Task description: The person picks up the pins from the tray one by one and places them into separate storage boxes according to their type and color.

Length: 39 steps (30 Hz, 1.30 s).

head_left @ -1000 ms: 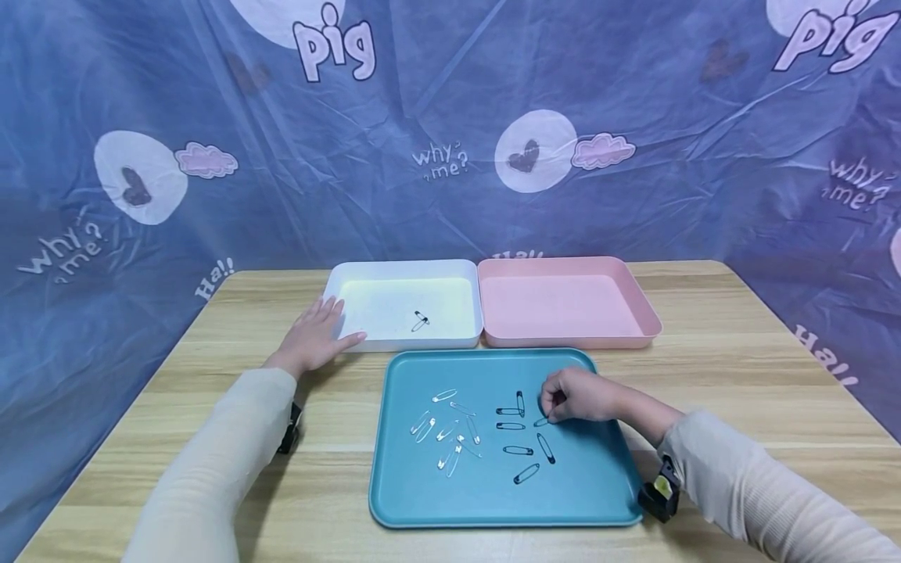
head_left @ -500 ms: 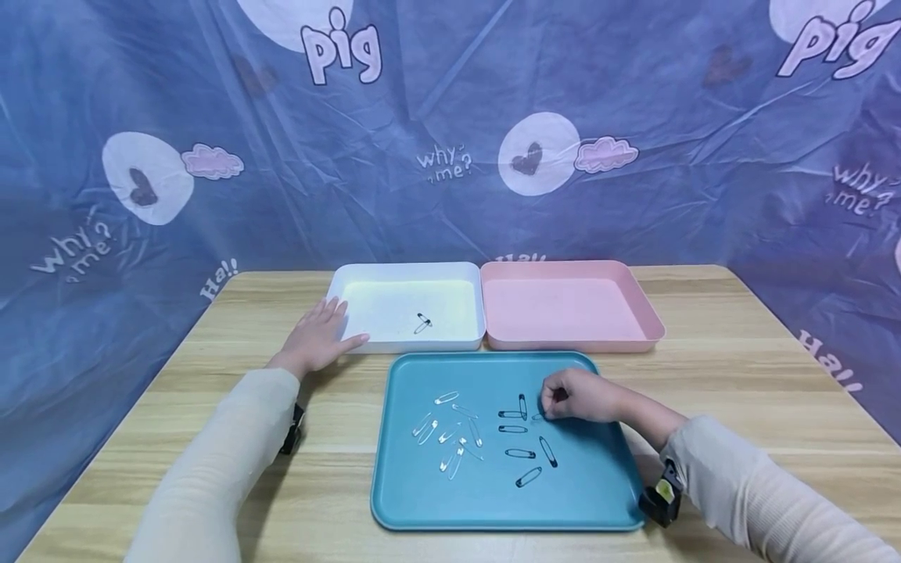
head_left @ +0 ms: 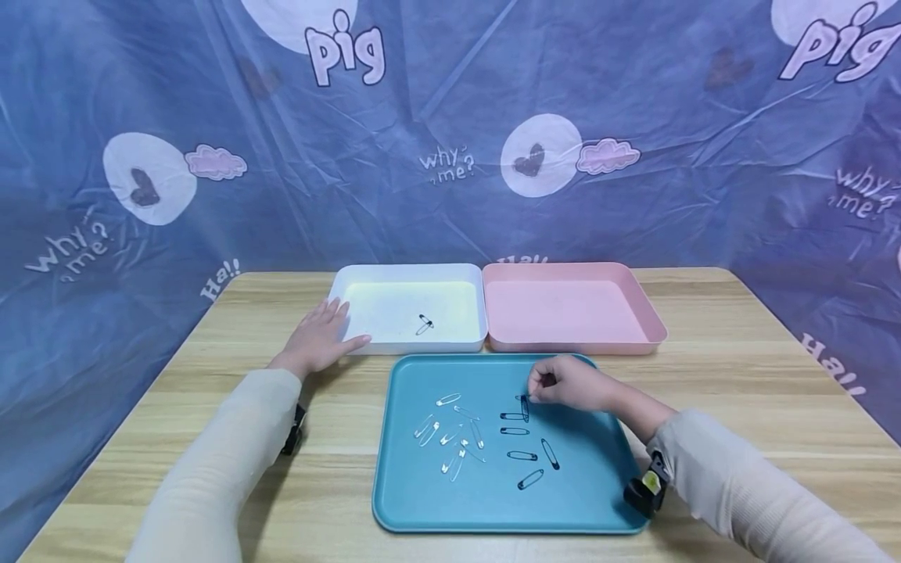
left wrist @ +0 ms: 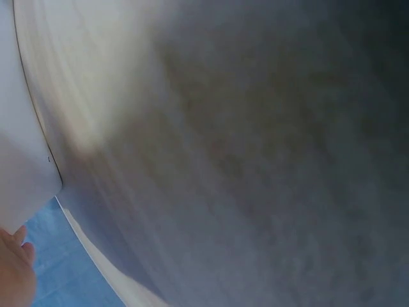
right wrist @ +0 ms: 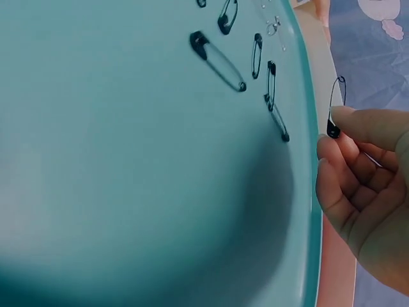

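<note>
We see the right hand [head_left: 573, 383] over the far right part of the blue-green tray [head_left: 450, 504], thumb and forefinger pinching one black safety pin [right wrist: 333, 130] by its dark head. The pin's wire loop sticks out past the fingertips, and the other fingers curl loosely below without gripping anything else. Just under and in front of that hand we count six more black pins [head_left: 533, 457] lying on the tray—two of them touching in a corner shape, the rest set apart at different angles. To their left, also on the tray, we find a loose cluster of silver pins [head_left: 464, 443], some crossing one another. The left hand [head_left: 318, 340] lies with its fingers spread against the left side of the white box [head_left: 380, 309], touching it; in the left wrist view only a bit of this hand shows. Inside the white box we make out a small dark pin shape, though we cannot tell whether it is one pin or two. The pink box [head_left: 563, 305] stands close beside it—both just behind the tray on the wooden counter [head_left: 711, 383], with a blue printed cloth [head_left: 394, 211] hanging beyond.
</note>
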{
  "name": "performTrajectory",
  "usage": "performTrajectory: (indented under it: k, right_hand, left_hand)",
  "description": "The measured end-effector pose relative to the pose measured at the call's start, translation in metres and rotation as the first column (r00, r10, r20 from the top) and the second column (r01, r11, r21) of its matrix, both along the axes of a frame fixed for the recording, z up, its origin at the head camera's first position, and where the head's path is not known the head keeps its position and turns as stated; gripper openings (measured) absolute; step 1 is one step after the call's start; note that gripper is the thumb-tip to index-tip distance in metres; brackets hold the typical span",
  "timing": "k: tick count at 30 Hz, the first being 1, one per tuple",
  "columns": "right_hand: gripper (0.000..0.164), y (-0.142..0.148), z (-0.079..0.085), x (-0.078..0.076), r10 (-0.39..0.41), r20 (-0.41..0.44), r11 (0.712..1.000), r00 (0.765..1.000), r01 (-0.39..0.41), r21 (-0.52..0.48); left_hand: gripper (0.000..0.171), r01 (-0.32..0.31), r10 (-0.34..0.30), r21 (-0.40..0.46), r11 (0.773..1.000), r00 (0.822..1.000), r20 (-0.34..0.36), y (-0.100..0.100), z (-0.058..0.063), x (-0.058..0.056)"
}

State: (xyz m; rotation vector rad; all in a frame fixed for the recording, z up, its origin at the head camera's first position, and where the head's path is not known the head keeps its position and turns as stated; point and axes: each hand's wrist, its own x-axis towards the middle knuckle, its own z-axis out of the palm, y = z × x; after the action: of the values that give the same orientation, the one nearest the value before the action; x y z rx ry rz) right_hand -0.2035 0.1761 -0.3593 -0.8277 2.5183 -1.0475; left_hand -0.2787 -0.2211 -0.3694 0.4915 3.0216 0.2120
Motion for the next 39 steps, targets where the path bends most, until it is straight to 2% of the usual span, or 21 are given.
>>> performTrajectory:
  k: [7, 19, 29, 39]
  right_hand:
    - [0.006, -0.011, 0.006, -0.004, -0.038, 0.011, 0.999, 0.999, 0.039, -0.034]
    - [0.005, -0.027, 0.006, -0.016, -0.12, 0.066, 0.986, 0.991, 0.126, -0.104]
    - [0.005, -0.043, 0.008, -0.025, -0.183, 0.142, 0.951, 0.973, 0.212, -0.226]
    - [0.005, -0.057, 0.013, -0.033, -0.229, 0.183, 0.918, 0.956, 0.275, -0.286]
  left_hand:
    - [0.092, -0.01, 0.01, 0.015, 1.0, 1.0, -0.006, 0.0, -0.001, -0.001]
    - [0.093, -0.011, 0.011, 0.029, 1.0, 1.0, -0.004, 0.0, -0.002, -0.001]
    - [0.094, -0.019, 0.019, 0.038, 0.999, 1.0, -0.007, -0.001, -0.003, -0.002]
    - [0.092, -0.013, 0.013, 0.031, 0.999, 1.0, 0.01, -0.001, -0.004, -0.002]
